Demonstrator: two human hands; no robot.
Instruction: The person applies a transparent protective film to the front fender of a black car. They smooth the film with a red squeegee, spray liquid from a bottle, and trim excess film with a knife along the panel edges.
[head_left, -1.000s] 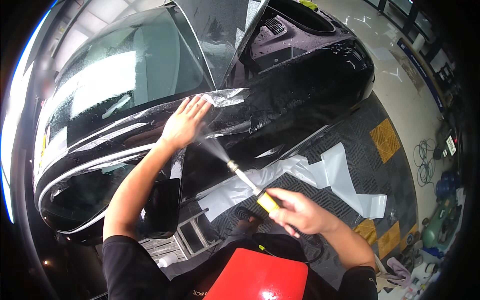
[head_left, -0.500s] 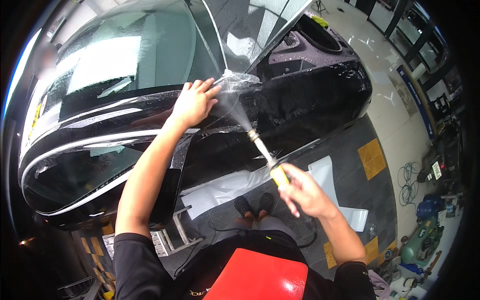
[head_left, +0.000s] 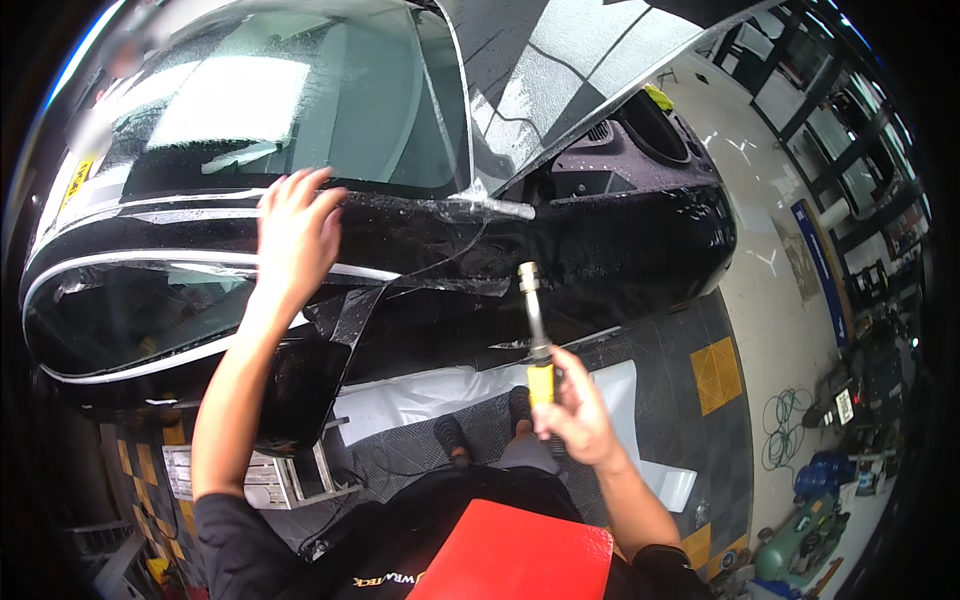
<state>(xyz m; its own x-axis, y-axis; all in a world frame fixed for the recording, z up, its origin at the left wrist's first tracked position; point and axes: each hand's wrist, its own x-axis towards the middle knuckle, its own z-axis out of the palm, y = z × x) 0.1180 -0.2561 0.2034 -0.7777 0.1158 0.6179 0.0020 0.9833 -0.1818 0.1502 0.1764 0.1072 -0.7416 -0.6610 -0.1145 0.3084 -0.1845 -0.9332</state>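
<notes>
My left hand (head_left: pixel 298 240) is open over the narrow black pillar beside the windscreen, its fingers stretched out and slightly blurred. Whether the fingertips touch the surface, I cannot tell. Wet clear film (head_left: pixel 505 207) lies along the pillar, its loose end near the base of the raised hood (head_left: pixel 625 70). A yellow-handled spray gun (head_left: pixel 540 382) with a slim metal barrel is in my right hand (head_left: pixel 577 418), fingers wrapped round the grip. Its nozzle points at the black fender (head_left: pixel 630 240), and no spray shows from it. The wet windscreen (head_left: pixel 340 100) lies beyond my left hand.
Below the black car's side, white sheets (head_left: pixel 405 405) cover part of the tiled floor by my feet. A small step ladder (head_left: pixel 290 475) stands at the left, near the side mirror (head_left: pixel 290 390). Farther right are a coiled hose (head_left: pixel 785 430) and a green tank (head_left: pixel 800 535).
My left hand has moved left along the pillar, away from the crumpled film end, which now lies flatter. The spray has stopped, and the spray gun has turned more upright in view.
</notes>
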